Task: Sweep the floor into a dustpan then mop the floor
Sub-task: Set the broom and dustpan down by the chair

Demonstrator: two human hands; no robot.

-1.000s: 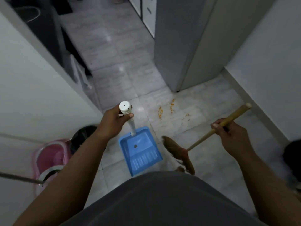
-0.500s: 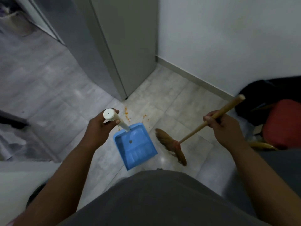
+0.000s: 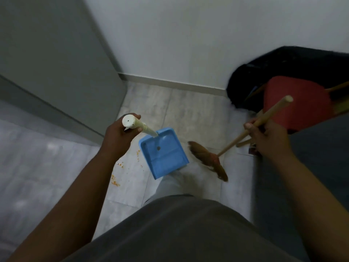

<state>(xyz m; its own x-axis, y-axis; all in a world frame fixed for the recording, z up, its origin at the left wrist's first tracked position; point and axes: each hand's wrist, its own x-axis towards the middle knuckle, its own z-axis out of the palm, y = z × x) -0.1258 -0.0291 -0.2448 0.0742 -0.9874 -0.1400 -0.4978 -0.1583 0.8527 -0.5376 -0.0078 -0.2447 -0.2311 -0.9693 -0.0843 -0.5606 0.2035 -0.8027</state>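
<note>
I am logging orange crumbs (image 3: 115,180) lying on the floor (image 3: 188,110) at seven o'clock of the blue dustpan (image 3: 164,156). Left hand (image 3: 118,138) is gripping its white handle (image 3: 135,125). Right hand (image 3: 269,141) is gripping the broom (image 3: 234,141), with its bristles (image 3: 206,159) at the dustpan's three o'clock. A red stool (image 3: 296,103) is standing beyond.

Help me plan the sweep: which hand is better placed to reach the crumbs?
Left, probably. The left hand, gripping the dustpan handle, is nearest the crumbs; the broom, in the right hand, is beyond the dustpan.
</note>
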